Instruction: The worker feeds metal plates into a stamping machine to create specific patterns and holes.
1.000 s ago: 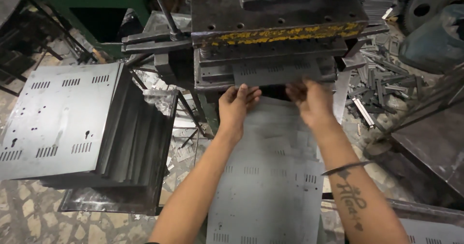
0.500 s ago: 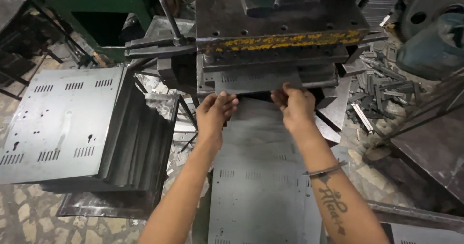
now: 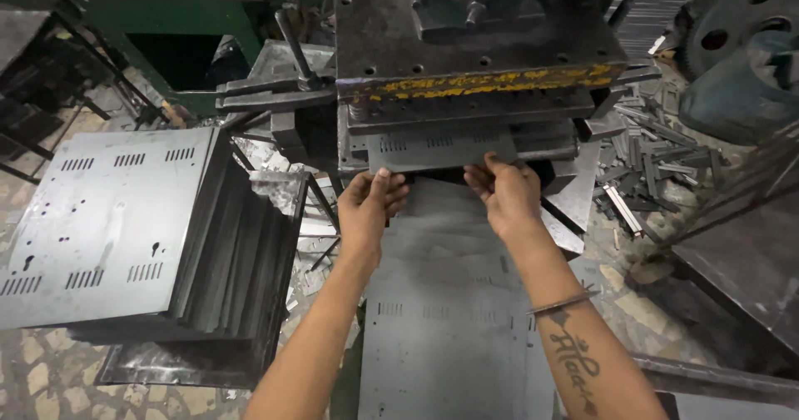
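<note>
**Sheet at the mouth of the press**

Gritty workshop here, stone-chip floor [image 3: 33, 378] littered with offcuts, and the big press [image 3: 474, 62] looming right ahead of my hands. My left hand [image 3: 370, 208] has its fingers closed on the near left edge of the perforated metal sheet [image 3: 441, 147], thumb underneath as far as I can tell; my right hand [image 3: 503, 193] pinches the same edge just across from it. The sheet sits in the die gap, straight beyond my fingertips, above more sheets [image 3: 449, 337] stretching back under my forearms. To do this well, I reckon: keep both grips level, sheet square to the die, fingertips clear of the gap. Off to the left of my left hand, a tall stack of punched panels [image 3: 108, 228]. Scrap strips [image 3: 657, 170] lie right of my right hand.
</note>
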